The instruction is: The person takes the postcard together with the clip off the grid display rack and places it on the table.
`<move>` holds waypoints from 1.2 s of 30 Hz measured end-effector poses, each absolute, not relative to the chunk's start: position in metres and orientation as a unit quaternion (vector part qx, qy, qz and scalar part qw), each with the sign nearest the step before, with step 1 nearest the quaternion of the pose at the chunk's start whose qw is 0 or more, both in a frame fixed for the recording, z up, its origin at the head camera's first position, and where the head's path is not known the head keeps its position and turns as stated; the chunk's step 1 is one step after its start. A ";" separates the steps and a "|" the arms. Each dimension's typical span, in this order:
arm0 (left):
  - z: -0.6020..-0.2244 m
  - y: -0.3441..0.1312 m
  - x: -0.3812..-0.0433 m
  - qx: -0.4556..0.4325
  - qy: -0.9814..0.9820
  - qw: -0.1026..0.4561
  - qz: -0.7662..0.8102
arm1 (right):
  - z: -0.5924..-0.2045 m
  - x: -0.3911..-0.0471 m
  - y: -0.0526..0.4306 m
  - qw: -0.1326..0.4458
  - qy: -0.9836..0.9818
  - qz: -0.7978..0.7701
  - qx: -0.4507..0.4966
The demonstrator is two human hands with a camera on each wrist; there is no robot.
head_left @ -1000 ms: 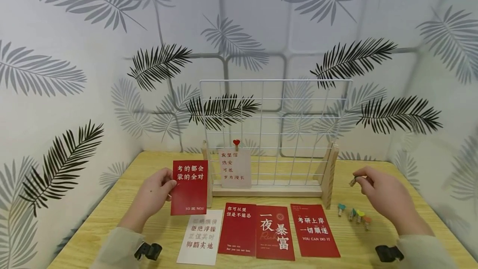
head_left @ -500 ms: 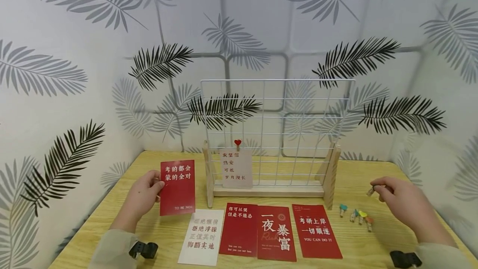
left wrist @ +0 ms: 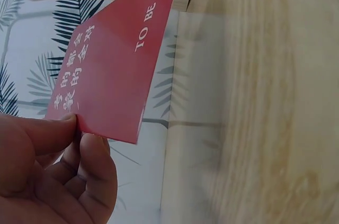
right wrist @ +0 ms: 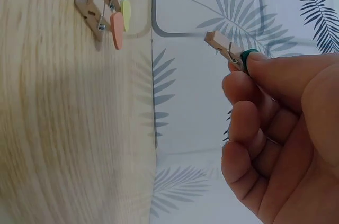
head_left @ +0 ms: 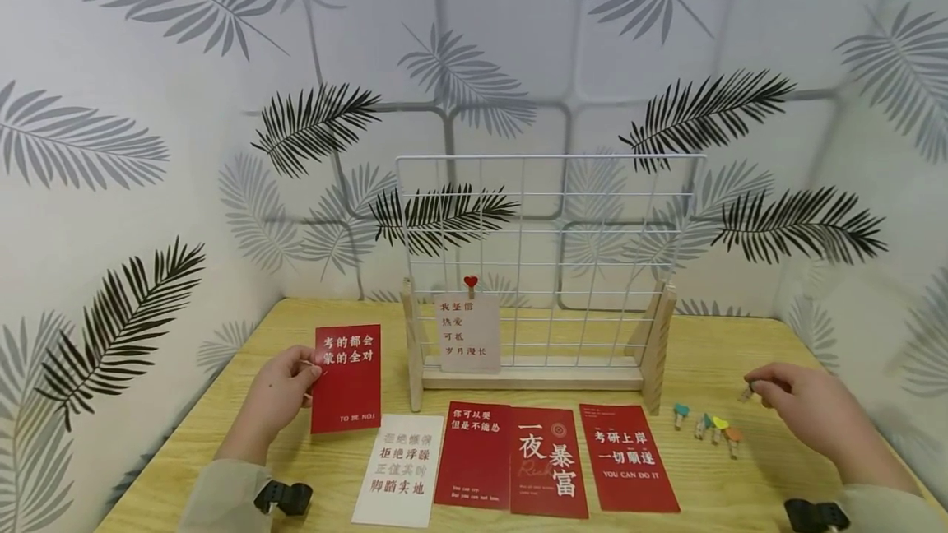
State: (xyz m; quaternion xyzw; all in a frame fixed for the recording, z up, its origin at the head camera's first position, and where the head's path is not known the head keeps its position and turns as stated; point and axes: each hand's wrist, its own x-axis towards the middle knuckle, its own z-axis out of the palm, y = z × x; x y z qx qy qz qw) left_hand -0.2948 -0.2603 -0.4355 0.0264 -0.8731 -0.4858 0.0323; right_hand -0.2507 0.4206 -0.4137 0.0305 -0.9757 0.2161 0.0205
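In the head view, my left hand (head_left: 274, 393) pinches a red card (head_left: 346, 389) by its left edge, left of the grid stand. The left wrist view shows the thumb on the front of this card (left wrist: 114, 70) and fingers behind it. My right hand (head_left: 810, 414) pinches a small wooden clothespin (right wrist: 223, 45) by its dark green end, between thumb and index finger. The clothespin is raised off the table. A white wire grid (head_left: 548, 270) stands in a wooden base (head_left: 529, 379). A pale card (head_left: 469, 344) hangs on it from a red heart clothespin (head_left: 470, 283).
On the table (head_left: 711, 352) lie a white card (head_left: 398, 471) and red cards, one at the left (head_left: 472, 455), one in the middle (head_left: 548, 461) and one at the right (head_left: 629, 459). Several clothespins with coloured heads (head_left: 718, 424) lie right of them. A leaf-patterned wall stands behind.
My left hand has moved left with the red card, which now sits slightly lower. My right hand has moved right and down with the clothespin. The cards on the table stay put.
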 end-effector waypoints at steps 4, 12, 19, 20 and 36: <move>-0.438 -0.260 -0.295 0.017 -0.874 0.029 -0.485 | -0.415 -0.251 0.427 -0.014 -0.975 0.222 0.029; -0.447 -0.259 -0.300 0.027 -0.882 0.025 -0.470 | -0.423 -0.256 0.437 -0.069 -0.965 0.251 0.014; -0.452 -0.256 -0.302 0.035 -0.891 0.014 -0.452 | -0.436 -0.254 0.446 -0.100 -0.954 0.279 0.035; -0.453 -0.255 -0.302 0.038 -0.891 0.013 -0.453 | -0.437 -0.253 0.447 -0.101 -0.954 0.281 0.038; -0.453 -0.250 -0.312 0.044 -0.886 -0.013 -0.460 | -0.449 -0.257 0.445 -0.102 -0.962 0.242 0.080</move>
